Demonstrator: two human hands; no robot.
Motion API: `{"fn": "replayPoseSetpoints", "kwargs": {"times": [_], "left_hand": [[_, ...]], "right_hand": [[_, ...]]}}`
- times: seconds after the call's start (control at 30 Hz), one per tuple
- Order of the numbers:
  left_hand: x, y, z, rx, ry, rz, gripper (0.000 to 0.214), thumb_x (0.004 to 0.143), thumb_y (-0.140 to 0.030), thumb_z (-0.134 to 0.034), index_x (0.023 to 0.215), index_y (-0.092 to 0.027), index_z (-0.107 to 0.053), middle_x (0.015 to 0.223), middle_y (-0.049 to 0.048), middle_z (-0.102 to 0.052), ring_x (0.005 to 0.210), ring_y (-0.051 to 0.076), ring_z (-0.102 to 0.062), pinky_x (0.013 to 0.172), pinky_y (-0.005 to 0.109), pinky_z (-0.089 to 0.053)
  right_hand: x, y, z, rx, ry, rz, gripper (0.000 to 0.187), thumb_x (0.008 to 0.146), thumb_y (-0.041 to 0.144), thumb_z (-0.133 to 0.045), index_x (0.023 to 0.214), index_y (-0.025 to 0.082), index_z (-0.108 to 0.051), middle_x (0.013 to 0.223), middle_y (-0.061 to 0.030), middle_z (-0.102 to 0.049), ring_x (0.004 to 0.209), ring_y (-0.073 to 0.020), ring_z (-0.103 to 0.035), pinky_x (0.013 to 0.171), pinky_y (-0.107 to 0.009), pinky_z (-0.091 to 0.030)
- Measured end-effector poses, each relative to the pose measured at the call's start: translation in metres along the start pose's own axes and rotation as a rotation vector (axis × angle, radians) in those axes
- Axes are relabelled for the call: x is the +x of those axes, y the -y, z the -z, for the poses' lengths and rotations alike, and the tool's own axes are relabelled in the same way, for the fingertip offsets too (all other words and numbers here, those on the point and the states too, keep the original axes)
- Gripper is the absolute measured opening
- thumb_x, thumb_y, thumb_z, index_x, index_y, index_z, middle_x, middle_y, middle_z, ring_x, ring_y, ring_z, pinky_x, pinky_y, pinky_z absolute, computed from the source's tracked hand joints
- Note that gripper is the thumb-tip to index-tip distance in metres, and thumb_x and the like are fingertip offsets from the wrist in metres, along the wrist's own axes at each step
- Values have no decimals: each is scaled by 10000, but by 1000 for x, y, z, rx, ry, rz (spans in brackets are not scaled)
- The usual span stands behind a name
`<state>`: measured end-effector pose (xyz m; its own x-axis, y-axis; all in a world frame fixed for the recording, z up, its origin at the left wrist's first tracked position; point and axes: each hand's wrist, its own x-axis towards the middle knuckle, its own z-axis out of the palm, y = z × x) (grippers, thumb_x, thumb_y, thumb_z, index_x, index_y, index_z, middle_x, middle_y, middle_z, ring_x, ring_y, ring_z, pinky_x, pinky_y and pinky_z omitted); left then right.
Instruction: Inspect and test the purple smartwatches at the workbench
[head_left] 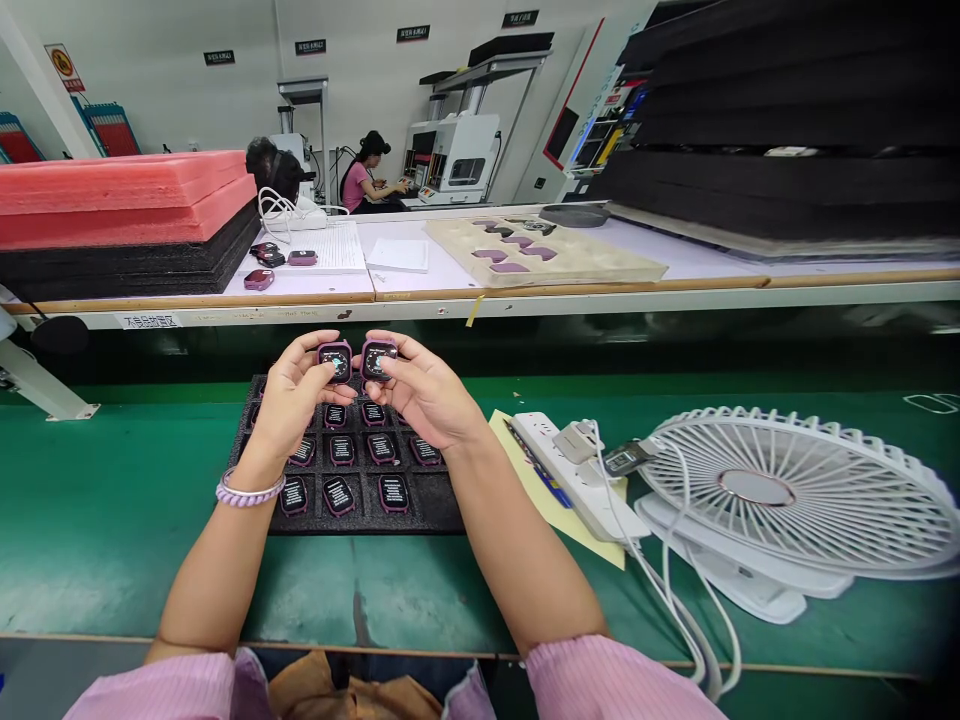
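Observation:
Between the thumb and fingers of my left hand (pixel 294 390) is a purple smartwatch (pixel 335 361) without a strap, its screen lit. My right hand (pixel 427 392) grips a second purple smartwatch (pixel 378 358), also lit, with the thumb on its screen. The two watches are held side by side, faces towards me. Below them lies a black foam tray (pixel 435 510) with square compartments. Several more purple watches (pixel 342 450) sit in it, their screens showing white text. My hands and forearms hide parts of the tray.
At right on the green bench (pixel 135 480) are a white fan (pixel 757 490) and a power strip (pixel 570 475) with cables. A shelf (pixel 390 296) ahead carries red foam (pixel 112 200), black foam stacks (pixel 787 130) and a pale tray (pixel 600 265). Two people (pixel 360 180) sit beyond.

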<state>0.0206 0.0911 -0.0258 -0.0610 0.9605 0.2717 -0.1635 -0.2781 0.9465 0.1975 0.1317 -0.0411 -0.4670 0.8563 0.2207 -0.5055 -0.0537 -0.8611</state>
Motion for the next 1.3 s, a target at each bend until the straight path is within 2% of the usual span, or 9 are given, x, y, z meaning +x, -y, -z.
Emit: {"fn": "replayPoseSetpoints", "kwargs": {"times": [0.27,0.67,0.93,1.3], "left_hand": [[-1,-1,-1,86,0,-16,423,743,-250,-683,1150,-170,-602,1026,39,-730,597,124,-740,595,241,-668],[-3,-2,-2,81,22,-33,415,733,-223,-678,1139,-169,-609,1033,23,-713,600,118,-743,596,229,-671],[-3,0,-2,93,29,-59,403,758,-225,-699,1147,-177,-605,1086,40,-709,612,109,-739,612,235,-674],[-2,0,-1,67,33,-56,386,752,-250,-744,1104,-178,-603,1031,31,-722,603,120,-740,593,237,-671]], "right_hand": [[0,-3,0,-69,9,38,523,732,229,-843,1207,209,-624,949,-9,-709,651,-119,-626,605,-246,-522],[1,-3,2,-96,29,70,513,778,321,-885,1203,207,-624,953,-7,-679,632,-107,-602,593,-257,-540],[-2,-1,0,-134,30,88,517,725,220,-821,1205,216,-627,979,-1,-679,648,-112,-596,603,-265,-538],[-3,-1,-2,-184,8,92,507,736,235,-803,1215,219,-639,1013,-24,-695,656,-127,-592,600,-276,-529]]}}
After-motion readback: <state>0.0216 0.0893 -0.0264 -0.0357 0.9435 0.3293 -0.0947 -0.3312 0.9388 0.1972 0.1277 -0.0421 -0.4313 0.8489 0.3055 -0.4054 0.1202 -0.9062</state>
